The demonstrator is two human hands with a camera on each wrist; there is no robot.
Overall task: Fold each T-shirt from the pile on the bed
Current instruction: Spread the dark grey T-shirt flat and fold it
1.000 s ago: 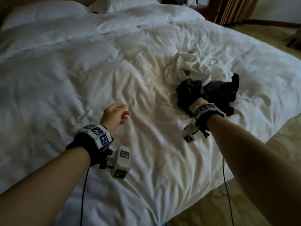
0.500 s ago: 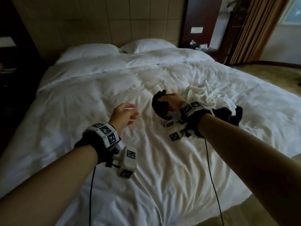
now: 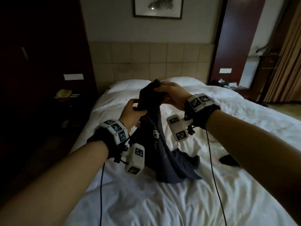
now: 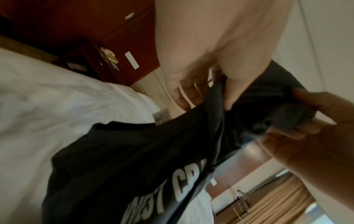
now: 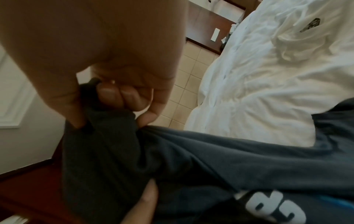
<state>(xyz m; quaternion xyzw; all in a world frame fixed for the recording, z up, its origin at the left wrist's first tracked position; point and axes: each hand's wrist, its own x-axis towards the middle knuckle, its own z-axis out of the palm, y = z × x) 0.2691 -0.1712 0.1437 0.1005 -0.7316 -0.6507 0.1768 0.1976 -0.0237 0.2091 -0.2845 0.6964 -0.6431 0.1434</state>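
Note:
A dark T-shirt [image 3: 157,137] with white lettering hangs bunched in front of me, its lower end trailing on the white bed [image 3: 179,201]. My left hand [image 3: 138,110] grips one part of its upper edge. My right hand [image 3: 161,92] pinches the top a little higher and to the right. In the left wrist view my left hand [image 4: 220,98] curls round the dark T-shirt [image 4: 134,159]. In the right wrist view my right hand [image 5: 118,97] clamps the dark T-shirt [image 5: 210,159]. A crumpled white T-shirt [image 5: 298,30] lies on the bed beyond.
Another dark garment [image 3: 228,160] lies on the bed's right side, partly hidden by my right arm. Pillows [image 3: 130,84] sit against the tiled headboard [image 3: 146,62]. A nightstand with a telephone [image 3: 62,93] stands left of the bed; curtains [image 3: 285,62] hang at far right.
My right hand has lifted the dark T-shirt off the pile and up in front of me. My left hand has risen and taken hold of it. The head view has tilted up.

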